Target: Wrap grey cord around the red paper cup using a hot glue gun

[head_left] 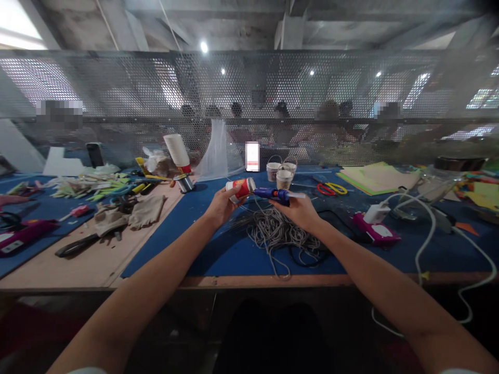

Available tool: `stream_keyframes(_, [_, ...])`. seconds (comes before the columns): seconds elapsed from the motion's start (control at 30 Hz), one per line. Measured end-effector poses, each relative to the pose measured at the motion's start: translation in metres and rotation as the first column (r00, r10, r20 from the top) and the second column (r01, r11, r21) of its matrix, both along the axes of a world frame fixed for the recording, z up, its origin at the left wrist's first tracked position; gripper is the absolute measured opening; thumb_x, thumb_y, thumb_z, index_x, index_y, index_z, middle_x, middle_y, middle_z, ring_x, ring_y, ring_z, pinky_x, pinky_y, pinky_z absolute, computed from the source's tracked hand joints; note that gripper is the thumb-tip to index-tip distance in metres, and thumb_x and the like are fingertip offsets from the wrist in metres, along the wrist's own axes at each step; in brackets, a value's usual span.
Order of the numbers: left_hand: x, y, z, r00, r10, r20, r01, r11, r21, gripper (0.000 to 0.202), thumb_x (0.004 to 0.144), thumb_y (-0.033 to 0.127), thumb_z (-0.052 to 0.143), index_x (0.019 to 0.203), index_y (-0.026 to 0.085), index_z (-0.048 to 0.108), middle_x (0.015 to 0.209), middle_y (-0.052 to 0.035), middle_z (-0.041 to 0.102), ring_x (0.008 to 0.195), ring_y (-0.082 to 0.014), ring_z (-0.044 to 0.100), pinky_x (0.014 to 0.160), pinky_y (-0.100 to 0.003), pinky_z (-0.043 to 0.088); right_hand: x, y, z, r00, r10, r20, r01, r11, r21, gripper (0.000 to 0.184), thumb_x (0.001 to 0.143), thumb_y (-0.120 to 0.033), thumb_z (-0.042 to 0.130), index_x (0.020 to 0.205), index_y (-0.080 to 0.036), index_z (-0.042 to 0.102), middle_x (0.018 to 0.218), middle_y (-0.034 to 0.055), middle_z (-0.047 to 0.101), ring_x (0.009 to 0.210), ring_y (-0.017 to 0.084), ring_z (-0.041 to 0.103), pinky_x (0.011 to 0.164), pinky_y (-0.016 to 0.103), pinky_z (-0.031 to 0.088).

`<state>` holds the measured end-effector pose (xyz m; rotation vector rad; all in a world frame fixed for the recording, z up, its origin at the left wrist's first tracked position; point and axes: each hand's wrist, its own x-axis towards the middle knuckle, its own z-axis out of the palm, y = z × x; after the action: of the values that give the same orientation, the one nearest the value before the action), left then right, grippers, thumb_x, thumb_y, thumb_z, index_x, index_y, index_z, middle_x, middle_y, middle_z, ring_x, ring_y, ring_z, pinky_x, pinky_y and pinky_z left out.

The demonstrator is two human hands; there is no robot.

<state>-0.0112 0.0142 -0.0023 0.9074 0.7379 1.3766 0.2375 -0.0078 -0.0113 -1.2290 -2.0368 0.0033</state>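
A red-and-white paper cup (239, 190), tipped on its side above the blue work mat (171, 228), rests in the grasp of the left hand (222, 206), one end facing the nozzle of a blue glue gun (273, 194) gripped in the right hand (300, 212); whether nozzle and cup touch is too small to tell. Good work here seems to call for a steady left wrist, a light squeeze so the thin wall does not buckle, and a fine, even bead laid as the cup turns little by little, fingertips clear of a presumably hot tip. Below the hands, a tangled heap of gray cord (278, 234) is best kept from snagging the gun. Just beyond stand three handled cups (284, 179), with a leaning cup stack (177, 151) to the left and red- and yellow-handled scissors (336, 188) to the right
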Motion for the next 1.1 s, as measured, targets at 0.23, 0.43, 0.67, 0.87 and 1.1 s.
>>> stream_keyframes(0.23, [-0.002,0.002,0.000,0.999,-0.026,0.045,0.029,0.998,-0.062,0.025,0.080,0.021,0.076,0.103,0.013,0.069,0.096,-0.0092,0.074,0.079,-0.0168,0.068,0.070,-0.028,0.058,-0.003,-0.002,0.006,0.965,0.077,-0.251,-0.110,0.987,-0.119,0.039,0.086,-0.060,0.063,0.081,-0.022,0.068,0.072,0.0036,0.068,0.076,0.024,0.066,0.068,0.035,0.049])
stream_keyframes(0.43, [-0.002,-0.001,0.002,0.998,-0.050,0.039,0.054,0.991,-0.122,0.024,0.083,0.022,0.073,0.105,0.013,0.070,0.094,-0.0089,0.074,0.076,-0.0164,0.068,0.068,-0.028,0.059,-0.003,-0.009,0.022,0.891,0.094,-0.443,-0.261,0.907,-0.332,0.037,0.083,-0.056,0.068,0.097,-0.022,0.059,0.057,-0.0053,0.055,0.046,0.014,0.051,0.052,0.031,0.044])
stream_keyframes(0.67, [-0.002,-0.001,0.001,0.996,-0.075,0.050,0.082,0.985,-0.153,0.025,0.082,0.020,0.075,0.105,0.013,0.069,0.099,-0.0106,0.074,0.080,-0.0177,0.070,0.069,-0.028,0.060,0.001,-0.002,0.022,0.755,0.140,-0.640,-0.425,0.849,-0.315,0.040,0.085,-0.059,0.065,0.087,-0.020,0.059,0.068,-0.0020,0.062,0.055,0.012,0.057,0.057,0.027,0.046])
stream_keyframes(0.87, [-0.002,0.001,-0.002,0.995,-0.072,0.070,0.081,0.988,-0.128,0.024,0.080,0.020,0.076,0.102,0.013,0.069,0.102,-0.0111,0.073,0.084,-0.0185,0.070,0.072,-0.029,0.060,0.014,0.014,0.017,0.767,0.030,-0.641,-0.315,0.888,-0.335,0.046,0.081,-0.063,0.067,0.082,-0.017,0.066,0.064,-0.0028,0.058,0.058,0.012,0.053,0.058,0.025,0.042])
stream_keyframes(1.1, [0.000,0.001,-0.002,0.995,-0.062,0.075,0.070,0.992,-0.107,0.022,0.074,0.013,0.076,0.094,0.013,0.069,0.099,-0.0107,0.074,0.087,-0.0193,0.070,0.074,-0.028,0.059,0.035,0.031,0.019,0.754,-0.099,-0.649,-0.266,0.858,-0.439,0.048,0.071,-0.062,0.076,0.080,-0.016,0.068,0.077,0.0044,0.068,0.060,0.013,0.057,0.059,0.027,0.047])
